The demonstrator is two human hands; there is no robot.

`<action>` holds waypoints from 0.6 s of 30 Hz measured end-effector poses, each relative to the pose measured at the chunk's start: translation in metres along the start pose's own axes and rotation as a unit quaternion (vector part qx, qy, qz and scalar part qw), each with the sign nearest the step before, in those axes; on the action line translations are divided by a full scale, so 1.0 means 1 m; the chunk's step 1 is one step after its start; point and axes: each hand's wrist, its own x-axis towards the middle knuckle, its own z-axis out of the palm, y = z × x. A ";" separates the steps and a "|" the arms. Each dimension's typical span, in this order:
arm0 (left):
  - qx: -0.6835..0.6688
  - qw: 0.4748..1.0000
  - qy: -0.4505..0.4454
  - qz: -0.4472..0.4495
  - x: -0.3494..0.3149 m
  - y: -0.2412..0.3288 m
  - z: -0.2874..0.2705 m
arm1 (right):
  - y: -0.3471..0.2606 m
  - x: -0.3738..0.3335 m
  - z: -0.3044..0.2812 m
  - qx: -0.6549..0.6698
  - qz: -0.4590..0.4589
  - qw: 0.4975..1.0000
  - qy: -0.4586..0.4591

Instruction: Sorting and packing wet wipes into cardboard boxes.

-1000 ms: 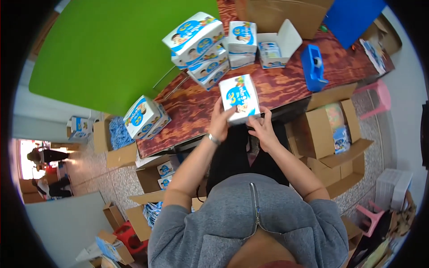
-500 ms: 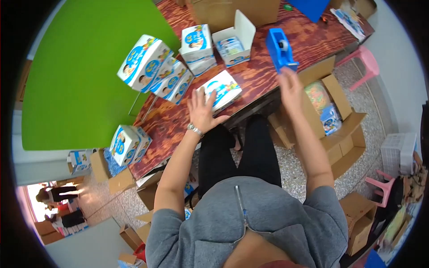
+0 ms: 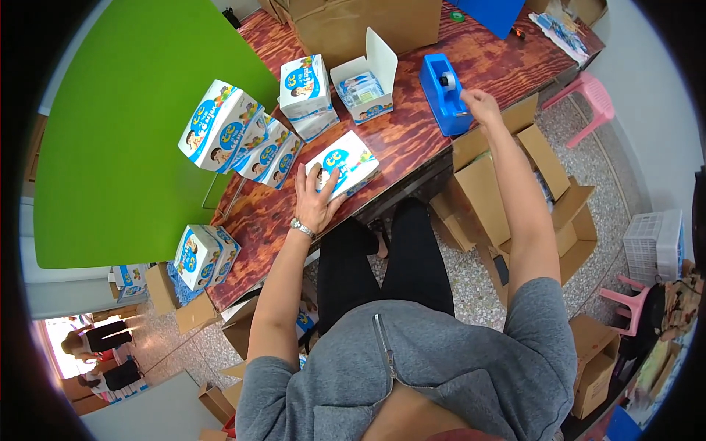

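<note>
A closed white carton with blue printing lies near the table's front edge. My left hand, a watch at its wrist, rests on the carton's left end with fingers spread over the top. Over the right part of the table, a blue tape dispenser holds a small roll of tape. My right hand is beside its right side, fingers closed together; whatever is between them, if anything, is too small to make out. An open carton with small packets inside stands behind the closed one.
Stacked white cartons stand left, beside a green panel; more cartons stand farther back. A large brown box is on the far table edge. Open cardboard boxes and a pink stool are on the right.
My right hand has moved from the dispenser's front end to its right side, and its fingers have closed. My left hand stays on the carton. The whole view has shifted slightly.
</note>
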 end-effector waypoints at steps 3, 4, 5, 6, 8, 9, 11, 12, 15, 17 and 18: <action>0.002 1.000 0.003 0.000 -0.002 -0.003 -0.002 | 0.003 -0.018 -0.001 -0.016 -0.134 0.989 0.058; -0.002 1.000 0.005 -0.007 -0.004 -0.003 0.002 | 0.021 -0.030 0.006 -0.018 -0.131 0.990 0.057; -0.017 1.000 0.009 0.008 0.010 0.007 0.011 | 0.060 -0.038 -0.007 -0.017 -0.067 0.995 0.079; -0.007 1.000 0.010 0.014 0.015 0.013 0.015 | 0.087 -0.049 -0.012 -0.009 0.001 0.996 0.091; 0.015 1.000 0.007 0.009 0.006 0.006 0.010 | 0.090 -0.075 0.014 -0.001 -0.020 0.997 0.072; 0.015 1.000 0.004 0.007 0.003 0.004 0.009 | 0.086 -0.093 0.030 0.004 -0.044 0.997 0.056; -0.010 1.000 0.010 0.010 -0.007 -0.006 0.003 | 0.033 -0.143 0.074 0.116 -0.043 0.991 -0.043; -0.033 0.999 0.012 0.016 -0.002 -0.004 0.006 | 0.023 -0.160 0.086 0.180 -0.022 0.979 -0.093; -0.055 0.998 0.035 0.023 0.005 0.003 0.011 | 0.002 -0.202 0.131 0.189 0.010 0.961 -0.202; -0.057 0.998 0.034 0.015 0.007 0.005 0.014 | 0.003 -0.213 0.167 0.232 0.006 0.947 -0.222; -0.064 0.997 0.038 0.016 0.007 0.005 0.014 | 0.001 -0.218 0.180 0.244 0.009 0.944 -0.223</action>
